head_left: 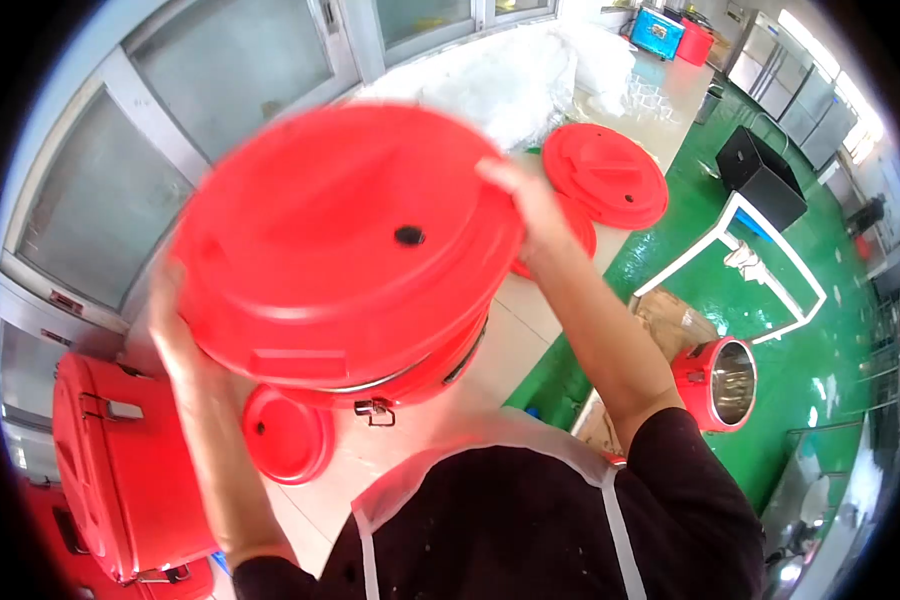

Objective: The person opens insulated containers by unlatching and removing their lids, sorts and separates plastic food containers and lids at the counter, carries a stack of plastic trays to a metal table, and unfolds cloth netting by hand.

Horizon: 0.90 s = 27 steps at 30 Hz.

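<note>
Both my hands grip a large round red lid (310, 230) with a small black hole near its middle. My left hand (167, 310) is at its left edge, its fingers partly hidden and blurred. On the right edge, my right hand (525, 200) has its thumb over the top and the other fingers out of sight underneath. Below the lid shows a red barrel (450, 365) with a metal rim and a latch (374, 411) on its front. I cannot tell whether the lid touches the barrel all around.
More red lids lie on the tiled counter: one upper right (610, 175), one lower left (285, 435). Red containers (150, 450) stand at the left. An open red barrel (715, 385), a white frame (800, 270) and a black box (760, 175) are on the right over the green floor.
</note>
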Each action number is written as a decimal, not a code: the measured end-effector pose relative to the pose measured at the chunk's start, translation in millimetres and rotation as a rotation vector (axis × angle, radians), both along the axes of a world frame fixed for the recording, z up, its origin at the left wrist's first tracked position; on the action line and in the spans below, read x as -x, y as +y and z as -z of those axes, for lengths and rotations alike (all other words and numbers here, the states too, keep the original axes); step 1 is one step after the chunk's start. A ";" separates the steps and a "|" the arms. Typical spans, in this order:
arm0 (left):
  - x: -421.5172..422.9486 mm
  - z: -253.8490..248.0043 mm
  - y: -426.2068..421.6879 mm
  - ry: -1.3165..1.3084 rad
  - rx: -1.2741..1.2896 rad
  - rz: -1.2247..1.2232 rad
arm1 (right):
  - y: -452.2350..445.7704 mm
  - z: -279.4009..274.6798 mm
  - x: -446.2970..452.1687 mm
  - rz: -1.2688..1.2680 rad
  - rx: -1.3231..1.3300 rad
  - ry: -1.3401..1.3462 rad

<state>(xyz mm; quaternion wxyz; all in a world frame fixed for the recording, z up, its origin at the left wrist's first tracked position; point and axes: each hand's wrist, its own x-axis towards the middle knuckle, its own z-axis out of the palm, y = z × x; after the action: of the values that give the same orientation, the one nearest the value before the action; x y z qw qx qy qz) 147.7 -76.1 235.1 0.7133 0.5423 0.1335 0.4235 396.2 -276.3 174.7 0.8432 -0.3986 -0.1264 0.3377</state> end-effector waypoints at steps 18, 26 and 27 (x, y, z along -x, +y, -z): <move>-6.7 99.8 126.2 1.180 -0.812 -0.192 | -193.3 80.8 -143.3 0.772 -0.073 -0.003; 21.3 103.8 73.4 0.781 0.516 0.080 | -99.5 186.9 -116.7 0.945 0.036 0.081; 20.4 99.8 64.8 0.773 0.540 0.075 | -91.5 200.9 -116.7 0.978 0.092 0.011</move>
<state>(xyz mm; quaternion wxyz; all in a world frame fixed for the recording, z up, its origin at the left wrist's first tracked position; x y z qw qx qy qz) 127.3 -11.3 135.3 0.7415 0.4597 0.4751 0.1147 512.9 -367.9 -26.2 0.8852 -0.4463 0.0949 -0.0904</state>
